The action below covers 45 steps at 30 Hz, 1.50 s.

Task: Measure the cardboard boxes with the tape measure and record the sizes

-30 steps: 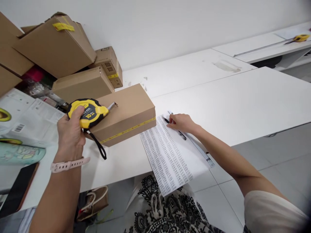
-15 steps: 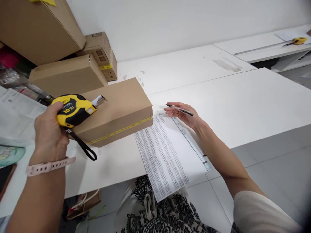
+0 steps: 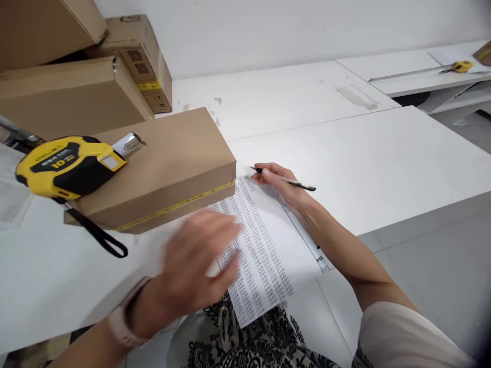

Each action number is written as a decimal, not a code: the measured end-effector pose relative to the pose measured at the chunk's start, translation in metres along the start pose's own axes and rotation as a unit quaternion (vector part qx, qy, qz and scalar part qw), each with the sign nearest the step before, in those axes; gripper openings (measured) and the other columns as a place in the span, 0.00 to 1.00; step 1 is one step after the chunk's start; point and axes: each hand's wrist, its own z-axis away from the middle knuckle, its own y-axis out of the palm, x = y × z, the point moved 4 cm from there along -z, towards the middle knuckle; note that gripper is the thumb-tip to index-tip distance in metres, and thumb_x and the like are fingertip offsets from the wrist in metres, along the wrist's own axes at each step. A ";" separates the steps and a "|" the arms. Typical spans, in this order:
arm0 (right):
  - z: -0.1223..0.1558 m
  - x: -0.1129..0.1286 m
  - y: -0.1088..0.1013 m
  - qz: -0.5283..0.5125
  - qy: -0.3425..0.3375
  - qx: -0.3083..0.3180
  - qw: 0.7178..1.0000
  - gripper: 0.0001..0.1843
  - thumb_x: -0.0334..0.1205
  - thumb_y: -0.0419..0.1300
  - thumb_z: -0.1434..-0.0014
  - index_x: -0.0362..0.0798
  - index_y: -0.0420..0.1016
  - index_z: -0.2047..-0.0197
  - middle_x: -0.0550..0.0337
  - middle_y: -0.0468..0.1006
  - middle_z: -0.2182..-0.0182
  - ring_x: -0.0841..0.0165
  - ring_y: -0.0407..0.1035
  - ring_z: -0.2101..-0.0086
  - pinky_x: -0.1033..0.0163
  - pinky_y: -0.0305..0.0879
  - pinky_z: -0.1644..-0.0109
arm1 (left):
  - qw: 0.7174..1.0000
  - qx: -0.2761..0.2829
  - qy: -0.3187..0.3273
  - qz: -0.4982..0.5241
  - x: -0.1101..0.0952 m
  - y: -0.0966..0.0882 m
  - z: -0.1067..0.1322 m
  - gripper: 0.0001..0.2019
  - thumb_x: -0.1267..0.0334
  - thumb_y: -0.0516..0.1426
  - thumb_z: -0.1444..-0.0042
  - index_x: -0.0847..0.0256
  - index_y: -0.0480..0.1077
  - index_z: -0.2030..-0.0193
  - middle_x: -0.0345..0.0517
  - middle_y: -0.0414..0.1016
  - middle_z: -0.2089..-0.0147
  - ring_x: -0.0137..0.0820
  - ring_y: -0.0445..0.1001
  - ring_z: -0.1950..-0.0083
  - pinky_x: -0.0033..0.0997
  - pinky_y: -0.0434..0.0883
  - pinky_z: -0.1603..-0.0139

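Observation:
My right hand (image 3: 282, 183) grips a pen (image 3: 299, 184), its tip pointing left above the top of a sheet of paper (image 3: 268, 245) filled with columns of small handwriting. The sheet hangs over the table's front edge. My left hand (image 3: 201, 255), blurred by motion, is in the air over the sheet's left side, thumb apart from the fingers and nothing in it. A yellow and black tape measure (image 3: 69, 166) with a black wrist strap rests on the cardboard box (image 3: 164, 153), a short piece of its metal blade out.
More cardboard boxes (image 3: 69, 97) are stacked at the back left against the wall. On the far right table (image 3: 410, 64) lies a second yellow tape measure (image 3: 461, 66) with its blade drawn out. A clipboard edge (image 3: 307, 235) shows beneath the sheet.
My left hand has let go of the tape measure, leaving it on the box, and has moved right toward the paper. In my right hand the fingers have closed into a writing grip on the pen.

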 end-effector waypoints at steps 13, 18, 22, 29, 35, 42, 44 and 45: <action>0.004 -0.022 0.000 0.049 -0.008 0.008 0.999 0.18 0.54 0.66 0.43 0.50 0.67 0.62 0.62 0.73 0.71 0.69 0.68 0.71 0.61 0.64 0.66 | 0.976 0.165 0.019 -0.143 0.003 0.132 -0.028 0.22 0.56 0.54 0.34 0.76 0.70 0.44 0.68 0.73 0.43 0.45 0.72 0.50 0.39 0.74 0.59; 0.011 -0.019 0.003 0.116 -0.024 -0.053 0.992 0.16 0.48 0.63 0.40 0.51 0.61 0.71 0.70 0.60 0.80 0.73 0.54 0.78 0.63 0.50 0.74 | 0.971 0.164 0.027 -0.173 0.000 0.133 -0.027 0.22 0.58 0.51 0.32 0.76 0.70 0.43 0.67 0.73 0.42 0.43 0.74 0.53 0.38 0.75 0.61; 0.011 -0.013 0.013 0.154 -0.036 -0.054 0.986 0.13 0.42 0.61 0.40 0.51 0.60 0.72 0.69 0.57 0.79 0.72 0.51 0.77 0.63 0.47 0.73 | 0.966 0.197 0.003 -0.166 0.002 0.135 -0.028 0.21 0.58 0.49 0.31 0.75 0.70 0.43 0.68 0.72 0.39 0.41 0.78 0.59 0.37 0.76 0.68; 0.013 -0.015 0.009 0.181 -0.036 -0.063 0.981 0.13 0.42 0.60 0.41 0.51 0.60 0.72 0.69 0.57 0.80 0.72 0.52 0.77 0.63 0.48 0.73 | 0.954 0.252 -0.008 -0.159 0.005 0.137 -0.027 0.23 0.56 0.49 0.31 0.74 0.69 0.39 0.70 0.68 0.35 0.38 0.80 0.66 0.34 0.76 0.75; 0.015 -0.020 0.008 0.167 -0.047 -0.045 0.984 0.14 0.43 0.61 0.40 0.51 0.60 0.72 0.69 0.58 0.78 0.72 0.52 0.76 0.63 0.48 0.72 | 0.952 0.261 -0.009 -0.160 0.004 0.135 -0.029 0.23 0.57 0.49 0.31 0.74 0.68 0.38 0.70 0.67 0.35 0.37 0.81 0.65 0.32 0.76 0.74; 0.014 -0.022 0.008 0.178 -0.056 -0.055 0.981 0.15 0.45 0.60 0.39 0.51 0.59 0.72 0.69 0.58 0.79 0.72 0.51 0.76 0.63 0.48 0.72 | 0.951 0.264 -0.014 -0.160 0.003 0.135 -0.029 0.23 0.57 0.50 0.31 0.74 0.69 0.39 0.71 0.68 0.35 0.38 0.81 0.64 0.33 0.77 0.73; 0.014 -0.023 0.008 0.181 -0.060 -0.053 0.980 0.15 0.46 0.60 0.39 0.51 0.59 0.72 0.69 0.58 0.79 0.72 0.51 0.76 0.63 0.48 0.72 | 0.952 0.263 -0.014 -0.158 0.003 0.136 -0.029 0.23 0.57 0.50 0.31 0.75 0.68 0.39 0.72 0.67 0.35 0.39 0.81 0.63 0.34 0.77 0.73; 0.014 -0.023 0.008 0.181 -0.061 -0.051 0.980 0.15 0.46 0.60 0.39 0.51 0.59 0.72 0.69 0.58 0.79 0.72 0.51 0.76 0.63 0.48 0.72 | 0.952 0.264 -0.014 -0.156 0.003 0.136 -0.028 0.23 0.57 0.50 0.31 0.75 0.68 0.39 0.72 0.67 0.35 0.39 0.81 0.63 0.35 0.77 0.73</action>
